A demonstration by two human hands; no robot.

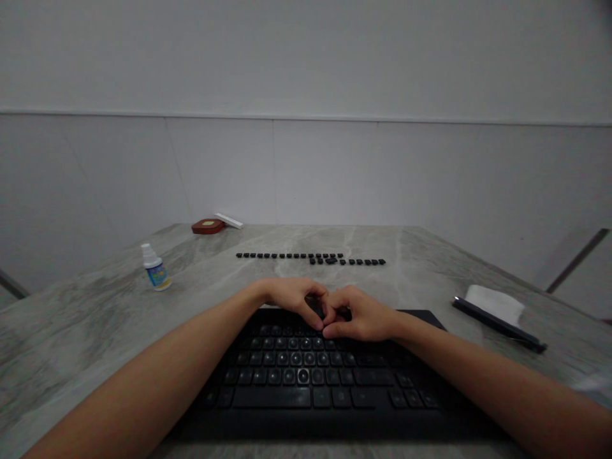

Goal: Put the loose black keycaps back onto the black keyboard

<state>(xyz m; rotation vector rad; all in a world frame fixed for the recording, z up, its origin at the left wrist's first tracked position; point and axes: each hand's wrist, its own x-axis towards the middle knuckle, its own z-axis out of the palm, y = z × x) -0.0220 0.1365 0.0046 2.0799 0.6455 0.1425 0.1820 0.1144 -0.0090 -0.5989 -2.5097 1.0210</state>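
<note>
- Background: pale wall with a horizontal trim line; grey marbled table in front of it.
- Black keyboard flat on the table at the near edge of view, under both forearms. Space bar and lower key rows visible; top part mostly covered by the hands.
- Left hand: over the upper keyboard, fingers bent, thumb angled down toward the right hand's fingertips. Small gap between thumb and fingers; can't tell if anything is pinched.
- Right hand: fingers curled in, thumb and index nearly together, meeting the left at the keyboard's top rows. Grip contents hidden, can't tell.
- Loose keycaps: two lines on the table beyond the keyboard; nearer line sits further right and includes a wider piece.
- Containers: white bottle with blue label, at left, contents can't be seen. Reddish-brown case, far left, pale label on top, interior not visible; white bar beside it.
- Right side: dark stick-like object next to white cloth or tissue.
</note>
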